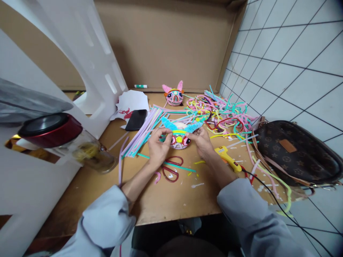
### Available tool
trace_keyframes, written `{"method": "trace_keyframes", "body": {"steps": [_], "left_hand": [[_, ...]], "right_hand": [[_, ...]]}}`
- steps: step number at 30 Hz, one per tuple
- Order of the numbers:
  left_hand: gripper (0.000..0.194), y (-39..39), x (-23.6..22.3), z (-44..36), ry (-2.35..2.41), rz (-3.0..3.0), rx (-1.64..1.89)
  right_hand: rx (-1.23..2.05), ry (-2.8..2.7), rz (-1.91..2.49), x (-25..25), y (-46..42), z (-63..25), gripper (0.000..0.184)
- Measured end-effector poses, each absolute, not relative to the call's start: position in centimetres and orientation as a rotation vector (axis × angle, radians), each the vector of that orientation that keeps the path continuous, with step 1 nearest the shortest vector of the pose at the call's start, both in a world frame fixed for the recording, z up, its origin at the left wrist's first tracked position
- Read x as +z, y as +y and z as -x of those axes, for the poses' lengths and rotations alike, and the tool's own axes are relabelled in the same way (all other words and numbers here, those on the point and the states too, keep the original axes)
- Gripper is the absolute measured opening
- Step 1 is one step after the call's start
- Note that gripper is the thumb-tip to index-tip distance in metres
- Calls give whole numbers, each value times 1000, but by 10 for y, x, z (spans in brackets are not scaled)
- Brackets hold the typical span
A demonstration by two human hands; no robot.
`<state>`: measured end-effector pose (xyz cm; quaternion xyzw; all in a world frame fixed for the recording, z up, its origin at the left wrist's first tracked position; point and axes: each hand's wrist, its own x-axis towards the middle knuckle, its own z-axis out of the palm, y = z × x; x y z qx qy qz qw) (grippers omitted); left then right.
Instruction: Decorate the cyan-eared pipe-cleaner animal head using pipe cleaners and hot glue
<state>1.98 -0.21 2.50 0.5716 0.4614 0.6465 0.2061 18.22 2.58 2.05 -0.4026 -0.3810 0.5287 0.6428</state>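
Note:
Between my two hands is a pipe-cleaner animal head (pixel 179 134) with fluffy blue ears, red-rimmed eyes and a yellow nose. My left hand (pixel 158 145) is closed in a pinch at its left side. With thumb and fingers, my right hand (pixel 201 141) grips its right side below the ear. Red-handled scissors (pixel 171 175) lie on the table just below, their blades hidden. A yellow glue gun (pixel 227 159) rests by my right forearm. Across the scissors lies a turquoise pipe cleaner (pixel 184 167), with a curled pink piece (pixel 157 177) beside it.
A second head with pink ears (pixel 174 97) stands at the back. Tangled pipe cleaners (pixel 225 112) are heaped behind my right hand; straight ones (pixel 144 130) lie left. A phone (pixel 136 120), marker (pixel 140 86), glass bottle (pixel 93 157) and brown bag (pixel 297 150) surround the work area.

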Motion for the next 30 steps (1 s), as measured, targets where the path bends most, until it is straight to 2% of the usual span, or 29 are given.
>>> {"method": "trace_keyframes", "body": {"steps": [6,12,22,30], "left_hand": [[11,4,20,-10,1333,-2180,1777],[15,6,16,-6,1315,-2492,1788],[33,-1,16,-10,1389,-2885,1453],[43,-8,18,-12,1400,-2924,1253]], "right_hand": [[1203,-869,917,22,25,-181,50],[1189,-885,907,22,25,-180,47],[1204,-857,892,23,24,-178,48],[1189,-881,917,26,21,-178,46]]}}
